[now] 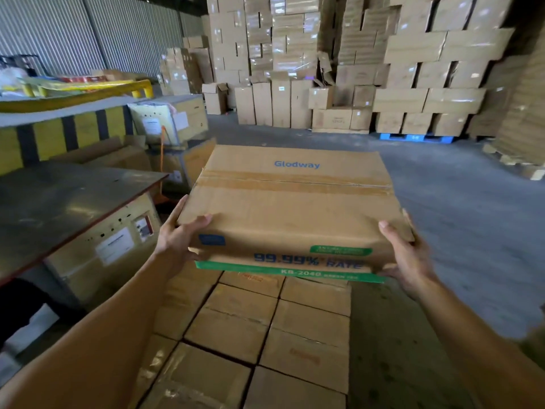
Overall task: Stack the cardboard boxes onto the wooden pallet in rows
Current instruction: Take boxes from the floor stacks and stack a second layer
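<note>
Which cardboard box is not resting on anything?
The box printed Glodway, gripped at its sides by left hand and right hand; the other boxes all lie supported.

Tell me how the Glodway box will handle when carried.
Probably stiff: the Glodway box shows flat faces and a closed taped seam. Likely moderate weight, since the left hand and right hand hold it aloft by its near corners. Plain cardboard should not slip.

One wide-angle camera sits on the person's head and faces forward and down along both forearms, close enough that the left grip [177, 240] and right grip [408, 255] land mid-frame on either side of the cardboard box [292, 208]. Below the grips lie the stacked boxes [244, 329], very near; beyond the grips the floor [457, 202] and far carton stacks [427, 69] recede, bowed at the edges.
</note>
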{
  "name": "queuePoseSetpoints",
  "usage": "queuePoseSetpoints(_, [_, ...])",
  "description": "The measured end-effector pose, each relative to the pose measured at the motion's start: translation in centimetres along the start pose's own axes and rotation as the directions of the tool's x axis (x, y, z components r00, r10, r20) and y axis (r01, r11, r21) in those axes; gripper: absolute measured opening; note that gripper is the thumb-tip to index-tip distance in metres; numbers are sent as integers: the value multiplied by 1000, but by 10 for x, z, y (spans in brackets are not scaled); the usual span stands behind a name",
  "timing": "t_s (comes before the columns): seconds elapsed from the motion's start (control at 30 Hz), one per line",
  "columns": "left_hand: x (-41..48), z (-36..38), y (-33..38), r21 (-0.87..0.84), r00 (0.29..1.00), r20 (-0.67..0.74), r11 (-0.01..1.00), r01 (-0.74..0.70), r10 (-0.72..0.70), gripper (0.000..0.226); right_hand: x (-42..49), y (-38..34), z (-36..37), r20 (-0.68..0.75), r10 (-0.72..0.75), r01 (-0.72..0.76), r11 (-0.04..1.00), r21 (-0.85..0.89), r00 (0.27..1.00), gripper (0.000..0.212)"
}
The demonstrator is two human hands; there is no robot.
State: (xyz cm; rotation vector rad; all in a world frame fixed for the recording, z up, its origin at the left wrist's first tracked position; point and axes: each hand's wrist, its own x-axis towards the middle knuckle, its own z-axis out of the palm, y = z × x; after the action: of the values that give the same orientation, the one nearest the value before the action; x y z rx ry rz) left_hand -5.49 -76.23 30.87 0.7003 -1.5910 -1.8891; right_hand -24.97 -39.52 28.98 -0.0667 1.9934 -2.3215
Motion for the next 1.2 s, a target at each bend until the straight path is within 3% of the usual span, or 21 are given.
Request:
queuePoseSetpoints(0.17, [97, -54, -20, 3, 993, 109, 999, 44, -44, 92, 3, 48, 79, -94, -32, 19, 991, -133, 995, 72])
queuePoseSetpoints(0.33, [193, -131, -38, 41, 977, 158, 989, 140, -145, 97, -7, 92, 187, -188, 29, -39, 998, -50, 982, 34])
queuePoseSetpoints(0.37, [209, -143, -40, 53, 972, 165, 986, 159, -165, 95, -10, 97, 206, -195, 48, -54, 998, -24, 980, 38])
queuePoseSetpoints(0.47, [255, -169, -47, 89, 959, 176, 974, 208, -221, 91, -9, 116, 246, -225, 131, -135, 991, 1, 965, 93])
queuePoseSetpoints(0.53, [277, -179, -57, 115, 954, 179, 968, 222, -240, 91, -2, 126, 266, -226, 162, -167, 986, -4, 961, 89])
queuePoseSetpoints(0.8, [344, -187, -105, 99, 949, 136, 957, 271, -283, 58, 51, 167, 300, -238, 179, -198, 979, -57, 954, 90])
queuePoseSetpoints(1.0, [391, -172, -169, 103, 953, 121, 958, 267, -279, 68, 110, 229, 302, -215, 166, -187, 979, -79, 962, 84])
queuePoseSetpoints(1.13, [424, -163, -237, 106, 949, 101, 951, 289, -300, 65, 150, 299, 296, -208, 184, -208, 973, -97, 961, 53])
queuePoseSetpoints(1.2, [440, -160, -273, 98, 945, 98, 948, 303, -313, 63, 165, 334, 294, -230, 190, -215, 972, -90, 954, 67])
